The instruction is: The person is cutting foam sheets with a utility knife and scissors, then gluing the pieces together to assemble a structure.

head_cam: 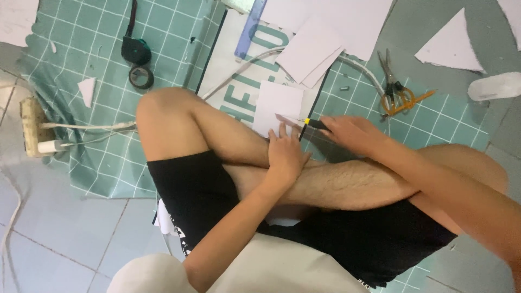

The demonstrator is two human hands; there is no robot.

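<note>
The right hand has its grip closed around a craft knife with a black handle and a yellow collar, and the blade tip rests on a small white sheet of paper. The left hand lies flat with fingers spread, its fingertips pressing the near edge of the same sheet; its grip is loose and clasps nothing. The paper sits on the green grid cutting mat spread over the tiled floor, just beyond the person's crossed bare legs.

Under and beside the sheet lies a white board with large green letters, and a white cable runs across it. Further out, a loose stack of white sheets overlaps the board, with a bluish ruler beside it. To the right, scissors with orange handles lie on the mat, and a white paper triangle lies beyond them. To the left sit a roll of black tape and a dark tape measure. A power strip rests at the mat's left edge.
</note>
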